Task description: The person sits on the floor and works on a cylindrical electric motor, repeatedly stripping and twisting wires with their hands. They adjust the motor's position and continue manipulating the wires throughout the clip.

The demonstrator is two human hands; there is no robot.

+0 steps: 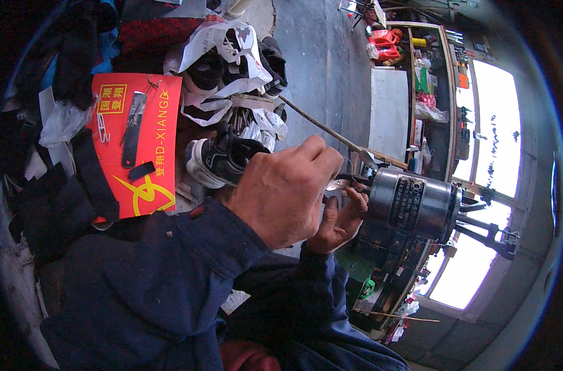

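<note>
My left hand [275, 196] has its back to me, with fingers bent into a pinch beside the narrow end of a metal cylinder [417, 204]. The cylinder is shiny, with a dark label, and looks like the head of a shoe-repair sewing machine. Just beyond, my right hand [340, 227] curls its thumb and fingers close to the same end. Small silver parts [340, 184] show between the hands. What either hand pinches is hidden or too small to name. A dark rod linkage [488, 232] sticks out of the cylinder's other end.
At left lies a red printed sheet [170, 111] bearing a dark flat blade [133, 130] and a small black piece [142, 171]. A black-and-white sneaker [201, 164] and a white bag [253, 46] of shoes sit behind my left hand. Shelves [445, 80] and bright windows [498, 123] stand right.
</note>
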